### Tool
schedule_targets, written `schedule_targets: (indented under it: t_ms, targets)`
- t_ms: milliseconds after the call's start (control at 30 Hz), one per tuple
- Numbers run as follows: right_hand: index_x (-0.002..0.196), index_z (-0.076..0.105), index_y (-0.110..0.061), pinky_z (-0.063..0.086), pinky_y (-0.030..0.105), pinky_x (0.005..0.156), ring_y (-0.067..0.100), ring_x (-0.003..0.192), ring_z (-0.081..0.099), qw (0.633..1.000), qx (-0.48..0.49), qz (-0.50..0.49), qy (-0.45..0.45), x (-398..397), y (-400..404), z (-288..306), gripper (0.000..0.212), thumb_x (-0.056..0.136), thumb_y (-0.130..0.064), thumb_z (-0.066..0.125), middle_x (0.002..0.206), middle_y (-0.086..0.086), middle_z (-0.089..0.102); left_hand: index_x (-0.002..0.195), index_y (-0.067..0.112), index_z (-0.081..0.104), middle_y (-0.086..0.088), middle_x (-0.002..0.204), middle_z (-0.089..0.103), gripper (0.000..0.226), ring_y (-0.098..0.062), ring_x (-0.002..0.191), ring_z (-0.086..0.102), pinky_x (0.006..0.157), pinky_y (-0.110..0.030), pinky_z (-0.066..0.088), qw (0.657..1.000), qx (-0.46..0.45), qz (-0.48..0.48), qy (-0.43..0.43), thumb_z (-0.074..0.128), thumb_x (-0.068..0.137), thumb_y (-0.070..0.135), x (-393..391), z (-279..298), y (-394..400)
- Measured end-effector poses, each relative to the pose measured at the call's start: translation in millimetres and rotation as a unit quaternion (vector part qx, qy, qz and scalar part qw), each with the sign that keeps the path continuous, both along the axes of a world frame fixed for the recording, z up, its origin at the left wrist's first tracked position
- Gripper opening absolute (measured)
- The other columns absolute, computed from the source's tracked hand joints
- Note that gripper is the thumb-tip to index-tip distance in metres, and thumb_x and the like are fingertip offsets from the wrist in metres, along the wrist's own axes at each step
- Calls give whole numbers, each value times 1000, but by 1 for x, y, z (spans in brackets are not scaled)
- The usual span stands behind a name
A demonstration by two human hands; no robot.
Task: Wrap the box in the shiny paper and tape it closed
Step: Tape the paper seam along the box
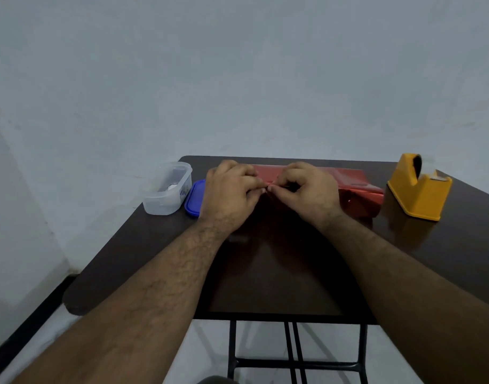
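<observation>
On the dark brown table [265, 273] there is one parcel in shiny red paper [357, 187], one yellow tape dispenser [418, 189], one clear plastic tub [167, 189] and one blue lid [194, 199], and two bare hands work over the parcel. The box itself cannot be seen, since the paper covers all that shows of it; the wrapped shape lies toward the far edge of the table, near the middle, with its long axis running left to right across the view. Its right end points at the tape dispenser, which stands just beside it but apart from it, and that end shows folded creases in the paper. Its left end is hidden behind the left hand [229, 192]. The left hand and the right hand [307, 189] meet on the near top edge of the parcel, fingers curled and the fingertips of both pressed close together, pinching the paper at a seam where a thin line of red shows between them. Each grip is narrow and tight on the paper. Whether a strip of tape is under the fingertips cannot be told. The clear tub stands at the far left corner of the table, open, with something small inside it that is too blurred to name. The blue lid lies just to the right of the tub, partly behind the left hand. The table's black metal legs [293, 356] show below its near edge.
</observation>
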State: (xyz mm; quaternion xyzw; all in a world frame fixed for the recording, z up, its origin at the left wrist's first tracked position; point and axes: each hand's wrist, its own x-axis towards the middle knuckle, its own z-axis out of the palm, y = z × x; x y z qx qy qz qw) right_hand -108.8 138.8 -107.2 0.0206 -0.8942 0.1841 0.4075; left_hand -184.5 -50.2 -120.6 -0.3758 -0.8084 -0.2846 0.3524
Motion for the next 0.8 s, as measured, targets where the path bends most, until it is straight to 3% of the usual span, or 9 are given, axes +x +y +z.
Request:
schedule_targets:
  t_ms: [200,433,533,700,800]
  targets:
    - [84,81,-35,59,32,77,1,86,67,1000,-10,0,-22,3,1,3,9,79,-40,86,93,-21,71,102,30,86,13,111,76,14,-24,113,56,93,-37,26,998,17,57,-11,80,91,36,0,2,-5]
    - [90,79,-31,60,36,82,5,87,67,999,-5,-3,-35,8,0,4,17,75,-31,88,91,-19,70,97,24,82,12,115,73,16,-23,114,55,97,-45,37,994,2,107,0,76,83,29,6,5,-4]
    - [100,76,-28,60,37,83,9,90,68,1000,-5,6,-31,12,2,1,28,75,-32,88,95,-15,72,116,32,80,13,130,70,30,-22,125,53,104,-44,29,998,-14,53,0,78,85,30,5,2,-3]
    - [100,77,-32,59,36,84,7,96,67,999,22,-8,-27,11,-5,0,18,84,-38,82,100,-17,73,112,39,82,17,132,71,22,-21,125,51,102,-45,27,996,-20,78,-28,78,91,35,4,3,-4]
    - [99,77,-32,58,33,85,5,93,65,999,6,-31,-34,10,-9,2,17,83,-35,82,95,-21,69,113,38,81,19,133,70,25,-21,125,49,97,-38,21,994,-11,98,-48,77,90,33,4,3,-5]
